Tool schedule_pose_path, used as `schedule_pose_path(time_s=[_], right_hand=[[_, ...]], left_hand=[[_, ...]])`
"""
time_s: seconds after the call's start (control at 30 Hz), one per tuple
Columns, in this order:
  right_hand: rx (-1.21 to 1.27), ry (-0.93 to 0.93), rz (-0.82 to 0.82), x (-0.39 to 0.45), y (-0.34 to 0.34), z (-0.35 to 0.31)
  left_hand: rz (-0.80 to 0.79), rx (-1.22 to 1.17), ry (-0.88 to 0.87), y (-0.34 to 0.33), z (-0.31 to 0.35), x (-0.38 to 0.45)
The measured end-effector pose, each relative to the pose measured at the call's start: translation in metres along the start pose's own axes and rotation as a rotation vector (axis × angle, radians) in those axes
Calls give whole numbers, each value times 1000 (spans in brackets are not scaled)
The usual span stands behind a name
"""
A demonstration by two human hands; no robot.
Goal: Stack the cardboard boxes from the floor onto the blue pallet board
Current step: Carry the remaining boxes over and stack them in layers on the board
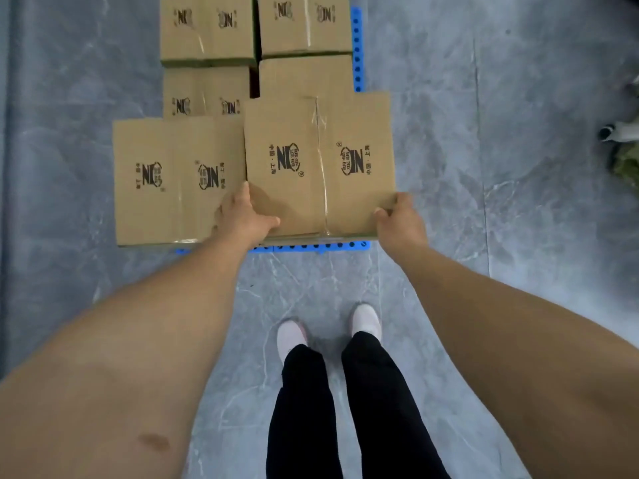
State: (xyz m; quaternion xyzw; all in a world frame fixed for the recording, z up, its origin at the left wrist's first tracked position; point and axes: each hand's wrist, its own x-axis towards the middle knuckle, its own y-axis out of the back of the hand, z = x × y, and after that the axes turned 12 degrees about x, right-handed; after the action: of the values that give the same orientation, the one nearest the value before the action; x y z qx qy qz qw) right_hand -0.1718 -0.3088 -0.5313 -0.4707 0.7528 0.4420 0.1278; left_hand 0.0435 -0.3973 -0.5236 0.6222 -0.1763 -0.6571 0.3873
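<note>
A taped cardboard box (318, 164) with black printed logos is at the near right corner of the stack on the blue pallet board (311, 246). My left hand (243, 217) grips its near left corner, thumb lying on the top face. My right hand (397, 219) grips the near right corner, with the thumb over the top edge. Another box (173, 181) sits beside it on the left, touching it. Several more boxes (207, 29) stand behind in two rows. The pallet shows only as a blue strip at the front and at the right rear (357, 46).
Grey marble-pattern floor (518, 202) surrounds the pallet. My feet in pale shoes (292, 335) stand a short step back from the pallet's front edge. At the right edge lie a dark-and-white object (619, 129) and something camouflage-patterned (627, 167).
</note>
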Motion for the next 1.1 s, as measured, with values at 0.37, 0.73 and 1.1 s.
schedule_pose_path(time_s=[0.37, 0.73, 1.1], right_hand=[[52, -14, -6, 20, -38, 20], [65, -22, -5, 21, -46, 24], [90, 6, 12, 27, -46, 20]], left_hand=[[67, 249, 21, -23, -11, 23], [95, 322, -3, -35, -19, 17], [100, 286, 15, -33, -19, 16]])
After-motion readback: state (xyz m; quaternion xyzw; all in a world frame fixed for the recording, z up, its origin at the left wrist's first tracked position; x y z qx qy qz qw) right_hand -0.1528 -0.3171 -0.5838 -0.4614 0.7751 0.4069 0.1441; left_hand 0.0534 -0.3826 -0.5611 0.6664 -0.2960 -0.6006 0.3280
